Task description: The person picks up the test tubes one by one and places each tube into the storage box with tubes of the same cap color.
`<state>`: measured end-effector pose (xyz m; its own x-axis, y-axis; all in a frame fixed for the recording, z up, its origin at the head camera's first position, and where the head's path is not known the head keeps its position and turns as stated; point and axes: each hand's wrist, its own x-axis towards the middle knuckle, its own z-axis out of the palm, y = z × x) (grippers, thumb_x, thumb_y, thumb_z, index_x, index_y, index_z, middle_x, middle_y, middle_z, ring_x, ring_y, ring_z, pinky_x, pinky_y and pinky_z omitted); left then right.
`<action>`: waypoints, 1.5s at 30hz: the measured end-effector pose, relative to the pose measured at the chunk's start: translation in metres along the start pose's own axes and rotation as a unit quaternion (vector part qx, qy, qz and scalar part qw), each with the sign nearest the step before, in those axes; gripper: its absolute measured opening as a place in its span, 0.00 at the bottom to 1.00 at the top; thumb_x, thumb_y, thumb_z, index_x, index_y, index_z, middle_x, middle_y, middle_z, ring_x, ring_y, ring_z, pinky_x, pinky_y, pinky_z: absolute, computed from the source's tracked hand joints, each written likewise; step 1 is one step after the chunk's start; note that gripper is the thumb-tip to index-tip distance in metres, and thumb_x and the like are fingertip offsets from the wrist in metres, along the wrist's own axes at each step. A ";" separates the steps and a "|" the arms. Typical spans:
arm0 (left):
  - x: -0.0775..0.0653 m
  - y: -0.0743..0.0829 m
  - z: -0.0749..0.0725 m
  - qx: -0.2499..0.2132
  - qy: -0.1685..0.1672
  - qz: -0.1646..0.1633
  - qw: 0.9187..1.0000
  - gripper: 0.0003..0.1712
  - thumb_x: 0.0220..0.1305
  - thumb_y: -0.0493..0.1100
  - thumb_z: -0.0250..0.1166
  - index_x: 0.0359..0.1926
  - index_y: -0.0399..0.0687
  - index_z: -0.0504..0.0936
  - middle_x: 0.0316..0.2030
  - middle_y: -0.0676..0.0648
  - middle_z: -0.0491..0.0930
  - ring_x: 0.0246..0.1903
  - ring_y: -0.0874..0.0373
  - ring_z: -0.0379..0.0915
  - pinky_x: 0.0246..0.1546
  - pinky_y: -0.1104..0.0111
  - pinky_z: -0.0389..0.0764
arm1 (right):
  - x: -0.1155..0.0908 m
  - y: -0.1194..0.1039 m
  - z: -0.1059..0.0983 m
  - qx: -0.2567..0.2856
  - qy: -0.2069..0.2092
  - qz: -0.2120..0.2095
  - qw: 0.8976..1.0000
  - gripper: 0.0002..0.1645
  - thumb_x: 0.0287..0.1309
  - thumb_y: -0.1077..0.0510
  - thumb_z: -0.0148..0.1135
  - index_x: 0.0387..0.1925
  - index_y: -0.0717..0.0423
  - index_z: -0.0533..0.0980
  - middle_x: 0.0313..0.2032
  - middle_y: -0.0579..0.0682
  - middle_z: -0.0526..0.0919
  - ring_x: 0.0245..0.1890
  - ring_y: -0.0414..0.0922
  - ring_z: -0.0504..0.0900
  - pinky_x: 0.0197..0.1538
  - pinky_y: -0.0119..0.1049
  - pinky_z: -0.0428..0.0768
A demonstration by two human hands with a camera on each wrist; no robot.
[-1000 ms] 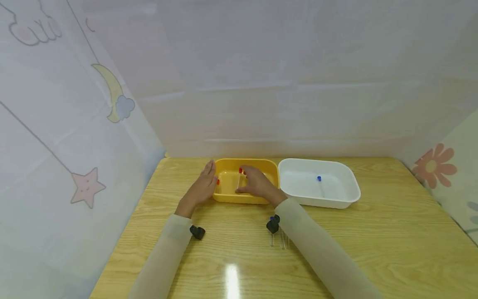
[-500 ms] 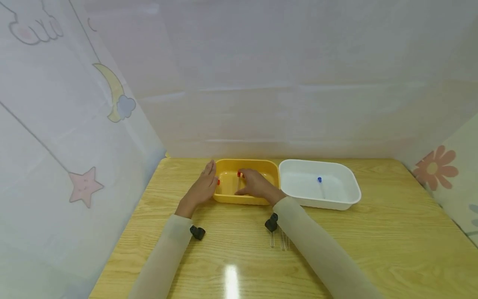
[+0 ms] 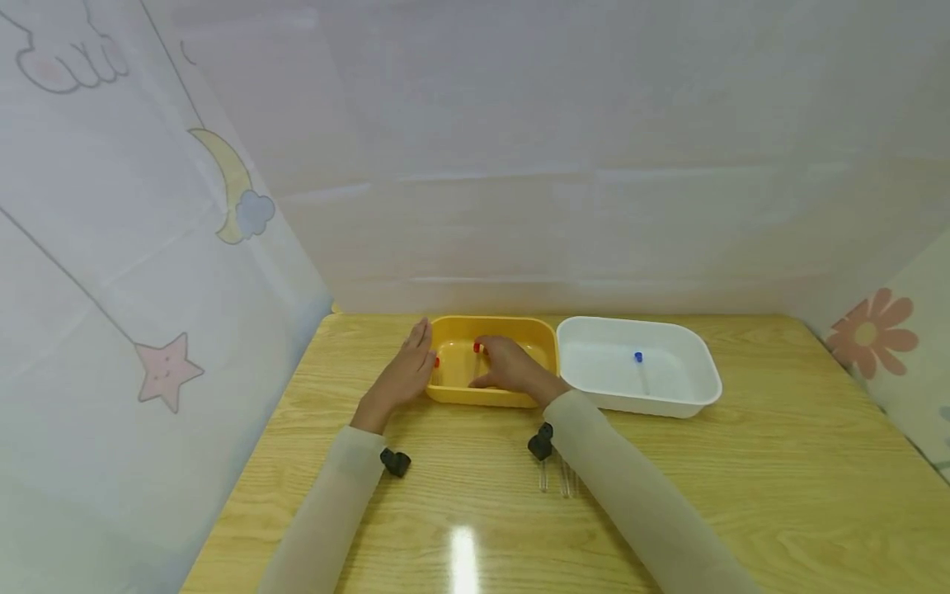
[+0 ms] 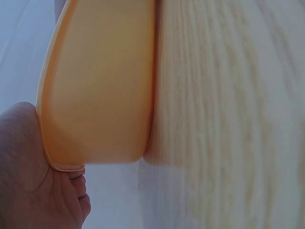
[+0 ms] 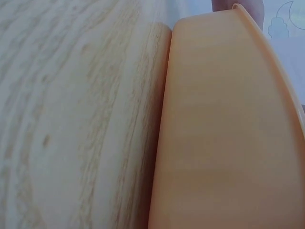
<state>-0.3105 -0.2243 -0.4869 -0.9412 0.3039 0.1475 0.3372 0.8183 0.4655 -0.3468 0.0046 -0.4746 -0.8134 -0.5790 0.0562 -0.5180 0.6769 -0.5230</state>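
Note:
My left hand (image 3: 404,373) grips the left end of the yellow tray (image 3: 490,397), thumb at the rim and fingers along the outside; the left wrist view shows the palm against the tray's corner (image 4: 62,164). Inside the tray, my right hand (image 3: 512,365) holds a clear test tube with a red cap (image 3: 477,347), fingers at the cap and thumb near the other end. Another red cap (image 3: 436,362) shows by the left thumb; its tube is mostly hidden. The right wrist view shows mainly the tray's outer wall (image 5: 224,133), the right hand being out of sight there.
A white tray (image 3: 601,397) touches the yellow one on the right and contains a blue-capped test tube (image 3: 640,371). Several clear tubes (image 3: 566,478) lie on the wooden table (image 3: 475,462), partly under the right forearm. A patterned cloth wall (image 3: 475,214) stands behind.
The right hand has lowered the red-capped test tube slightly inside the yellow tray, its cap now nearer the front. The left hand stays at the tray's left end.

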 end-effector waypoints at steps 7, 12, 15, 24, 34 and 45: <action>-0.001 0.001 -0.001 -0.005 -0.004 0.001 1.000 0.34 0.83 0.44 0.39 0.78 0.29 0.41 0.80 0.35 0.34 0.79 0.44 0.30 0.76 0.50 0.42 | 0.000 0.000 0.001 -0.007 -0.001 -0.005 1.000 0.42 0.48 0.50 0.82 0.59 0.68 0.74 0.50 0.59 0.82 0.48 0.53 0.79 0.62 0.46 0.76; -0.003 0.001 -0.003 -0.009 -0.008 -0.003 1.000 0.34 0.83 0.44 0.39 0.78 0.30 0.42 0.80 0.39 0.32 0.79 0.45 0.30 0.77 0.51 0.41 | 0.000 0.000 0.002 -0.023 -0.006 -0.007 1.000 0.43 0.49 0.49 0.82 0.60 0.68 0.74 0.49 0.58 0.82 0.48 0.53 0.79 0.62 0.46 0.76; -0.003 0.001 -0.003 -0.008 -0.010 -0.002 1.000 0.34 0.83 0.44 0.39 0.78 0.30 0.41 0.80 0.40 0.31 0.79 0.45 0.29 0.77 0.51 0.41 | 0.000 -0.001 0.003 -0.031 -0.009 -0.010 0.999 0.43 0.49 0.50 0.82 0.60 0.68 0.73 0.52 0.59 0.81 0.52 0.54 0.79 0.64 0.46 0.74; -0.004 0.002 -0.005 -0.002 -0.006 0.006 1.000 0.35 0.83 0.43 0.39 0.78 0.29 0.41 0.80 0.38 0.32 0.79 0.42 0.32 0.76 0.50 0.42 | 0.001 -0.003 0.003 -0.075 -0.015 -0.037 0.996 0.39 0.49 0.51 0.82 0.57 0.67 0.75 0.50 0.60 0.81 0.49 0.54 0.78 0.60 0.45 0.77; -0.004 0.002 -0.005 0.001 -0.007 0.006 1.000 0.34 0.82 0.42 0.39 0.78 0.27 0.41 0.80 0.36 0.33 0.79 0.41 0.31 0.76 0.49 0.42 | 0.000 -0.004 0.004 -0.087 -0.016 -0.038 0.995 0.39 0.48 0.51 0.82 0.56 0.67 0.76 0.47 0.58 0.80 0.45 0.52 0.77 0.56 0.44 0.78; -0.004 0.001 -0.005 0.001 -0.007 0.007 1.000 0.34 0.83 0.43 0.39 0.78 0.28 0.40 0.80 0.37 0.32 0.79 0.41 0.32 0.76 0.49 0.42 | 0.000 -0.006 0.002 -0.102 -0.014 -0.042 0.994 0.36 0.48 0.50 0.82 0.54 0.65 0.78 0.44 0.56 0.79 0.44 0.51 0.77 0.54 0.44 0.79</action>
<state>-0.3064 -0.2271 -0.4822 -0.9358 0.3228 0.1415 0.3508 0.8151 0.4610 -0.3433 -0.0008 -0.4732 -0.7593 -0.6472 0.0679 -0.6285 0.7024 -0.3340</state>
